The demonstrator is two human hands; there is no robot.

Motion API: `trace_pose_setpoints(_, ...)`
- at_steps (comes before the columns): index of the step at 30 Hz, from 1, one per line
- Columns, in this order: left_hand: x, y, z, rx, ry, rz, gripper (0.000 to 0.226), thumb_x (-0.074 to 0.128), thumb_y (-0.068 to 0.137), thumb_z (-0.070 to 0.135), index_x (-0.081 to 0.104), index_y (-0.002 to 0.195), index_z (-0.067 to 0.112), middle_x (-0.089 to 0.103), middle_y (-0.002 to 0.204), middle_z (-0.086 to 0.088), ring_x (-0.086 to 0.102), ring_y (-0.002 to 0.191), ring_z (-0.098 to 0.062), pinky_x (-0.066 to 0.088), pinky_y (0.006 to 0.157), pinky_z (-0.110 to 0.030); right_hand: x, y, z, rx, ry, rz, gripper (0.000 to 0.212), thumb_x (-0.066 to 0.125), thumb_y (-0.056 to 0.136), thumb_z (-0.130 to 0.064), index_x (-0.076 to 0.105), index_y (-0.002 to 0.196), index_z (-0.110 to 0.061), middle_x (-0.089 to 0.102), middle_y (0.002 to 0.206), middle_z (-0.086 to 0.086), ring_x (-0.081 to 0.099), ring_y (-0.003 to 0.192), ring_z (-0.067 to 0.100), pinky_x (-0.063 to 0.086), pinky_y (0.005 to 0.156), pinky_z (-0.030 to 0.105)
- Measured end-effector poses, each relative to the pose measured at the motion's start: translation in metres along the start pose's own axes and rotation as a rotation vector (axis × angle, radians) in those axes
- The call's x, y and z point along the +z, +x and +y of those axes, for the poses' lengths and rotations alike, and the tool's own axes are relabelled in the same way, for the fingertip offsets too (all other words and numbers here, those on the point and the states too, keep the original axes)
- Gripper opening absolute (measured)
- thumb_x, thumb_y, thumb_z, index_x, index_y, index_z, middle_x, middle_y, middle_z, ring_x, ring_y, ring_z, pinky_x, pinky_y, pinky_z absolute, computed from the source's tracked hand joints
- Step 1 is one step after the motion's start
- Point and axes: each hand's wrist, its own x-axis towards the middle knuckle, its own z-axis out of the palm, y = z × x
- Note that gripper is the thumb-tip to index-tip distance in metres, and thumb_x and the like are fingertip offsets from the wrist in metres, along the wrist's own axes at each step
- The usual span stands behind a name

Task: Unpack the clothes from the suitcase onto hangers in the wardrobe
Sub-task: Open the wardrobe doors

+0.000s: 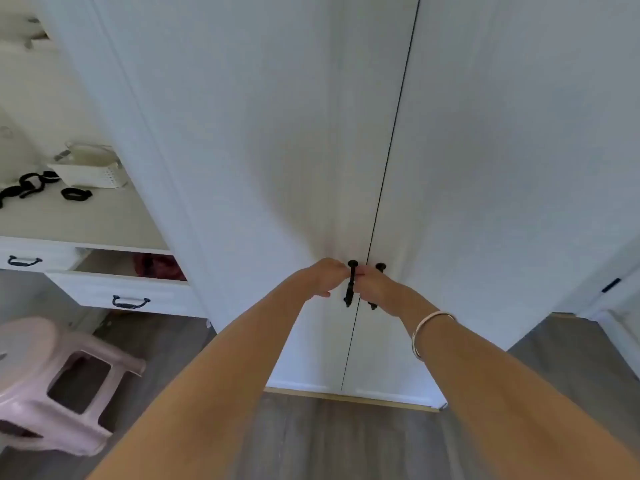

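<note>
A tall white wardrobe (263, 140) fills the view, its two doors closed with a thin dark seam between them. Two black vertical handles sit at the seam: the left door handle (351, 284) and the right door handle (380, 267). My left hand (323, 277) is curled around the left door handle. My right hand (375, 287), with a silver bangle on the wrist, grips the right door handle, mostly covering it. No suitcase, clothes or hangers are in view.
To the left is a white dresser top (79, 216) with black hair ties and a white basket (91, 173). Below it a drawer (117, 294) stands pulled out with dark red cloth inside. A pink plastic stool (52, 379) stands on the grey wood floor at lower left.
</note>
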Motion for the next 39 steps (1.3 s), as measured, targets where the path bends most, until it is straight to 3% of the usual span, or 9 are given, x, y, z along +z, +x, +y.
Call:
trace_pose_setpoints(3, 0.004, 0.002, -0.005, 0.000, -0.113, -0.039, 0.037, 0.057, 0.093, 0.031, 0.056, 0.126, 0.014, 0.056, 0.120, -0.001, 0.052, 0.114, -0.018, 0.048, 0.094, -0.032, 0.003, -0.006, 0.000, -0.012, 0.107, 0.031, 0.035, 0.031, 0.091, 0.009, 0.053, 0.114, -0.007, 0.050, 0.084, 0.005, 0.047, 0.080, 0.017, 0.039, 0.075, 0.024)
trace_pose_setpoints(5, 0.005, 0.002, -0.007, 0.006, -0.163, -0.035, 0.029, 0.059, 0.092, 0.030, 0.058, 0.118, 0.018, 0.059, 0.117, -0.001, 0.055, 0.110, -0.018, 0.046, 0.098, -0.033, 0.006, -0.016, 0.000, -0.027, 0.161, 0.049, 0.033, 0.030, 0.092, 0.010, 0.052, 0.104, -0.012, 0.049, 0.079, 0.003, 0.045, 0.073, 0.012, 0.036, 0.066, 0.019)
trace_pose_setpoints(9, 0.005, -0.006, -0.014, 0.005, -0.231, -0.037, 0.024, 0.061, 0.091, 0.028, 0.057, 0.113, 0.021, 0.061, 0.115, -0.002, 0.056, 0.116, -0.020, 0.044, 0.101, -0.031, 0.009, -0.028, 0.003, -0.086, 0.231, 0.056, 0.034, 0.032, 0.088, 0.016, 0.055, 0.111, 0.008, 0.046, 0.088, 0.009, 0.043, 0.073, 0.015, 0.033, 0.063, 0.019)
trace_pose_setpoints(17, 0.025, -0.061, -0.043, -0.033, -0.276, 0.058, 0.030, 0.058, 0.092, 0.024, 0.061, 0.120, 0.015, 0.066, 0.115, -0.007, 0.065, 0.104, -0.024, 0.046, 0.103, -0.036, 0.035, -0.064, 0.029, -0.043, 0.314, -0.056, 0.026, 0.039, 0.089, 0.009, 0.053, 0.092, -0.012, 0.050, 0.089, 0.005, 0.047, 0.077, 0.013, 0.041, 0.075, 0.026)
trace_pose_setpoints(23, 0.044, -0.113, -0.073, -0.091, -0.142, 0.131, 0.030, 0.051, 0.098, 0.010, 0.056, 0.126, 0.002, 0.061, 0.126, -0.014, 0.066, 0.104, -0.025, 0.052, 0.097, -0.039, 0.059, -0.112, 0.040, 0.025, 0.344, -0.251, 0.039, 0.048, 0.091, 0.006, 0.056, 0.126, -0.010, 0.058, 0.129, 0.010, 0.057, 0.119, 0.025, 0.045, 0.100, 0.033)
trace_pose_setpoints(27, 0.053, -0.153, -0.096, -0.107, -0.203, 0.214, 0.034, 0.046, 0.100, 0.018, 0.053, 0.130, 0.006, 0.060, 0.128, -0.019, 0.063, 0.093, -0.023, 0.058, 0.078, -0.031, 0.075, -0.138, 0.046, -0.040, 0.041, -0.427, 0.048, 0.052, 0.093, -0.002, 0.046, 0.139, -0.015, 0.054, 0.137, 0.006, 0.053, 0.126, 0.021, 0.044, 0.105, 0.038)
trace_pose_setpoints(30, 0.062, -0.180, -0.109, -0.116, -0.226, 0.244, 0.036, 0.043, 0.100, 0.013, 0.049, 0.136, 0.009, 0.055, 0.133, -0.018, 0.063, 0.102, -0.026, 0.056, 0.071, -0.026, 0.083, -0.150, 0.042, -0.004, -0.120, -0.431, 0.042, 0.055, 0.093, -0.016, 0.052, 0.135, -0.021, 0.059, 0.132, 0.004, 0.059, 0.113, 0.016, 0.048, 0.096, 0.032)
trace_pose_setpoints(33, 0.063, -0.197, -0.121, -0.147, -0.251, 0.272, 0.039, 0.045, 0.099, 0.016, 0.047, 0.138, 0.013, 0.050, 0.140, -0.014, 0.058, 0.119, -0.030, 0.057, 0.082, -0.033, 0.078, -0.152, 0.039, 0.016, -0.110, -0.243, 0.040, 0.051, 0.095, -0.014, 0.051, 0.133, -0.001, 0.057, 0.133, 0.018, 0.057, 0.121, 0.028, 0.045, 0.104, 0.039)
trace_pose_setpoints(39, 0.048, -0.248, -0.153, -0.245, -0.234, 0.329, 0.044, 0.040, 0.097, 0.045, 0.046, 0.137, 0.029, 0.046, 0.145, 0.000, 0.066, 0.095, -0.016, 0.051, 0.093, -0.031, 0.118, -0.180, 0.012, -0.136, 0.198, -0.382, 0.024, 0.042, 0.097, -0.011, 0.056, 0.117, -0.014, 0.060, 0.126, 0.011, 0.056, 0.122, 0.024, 0.043, 0.103, 0.036)
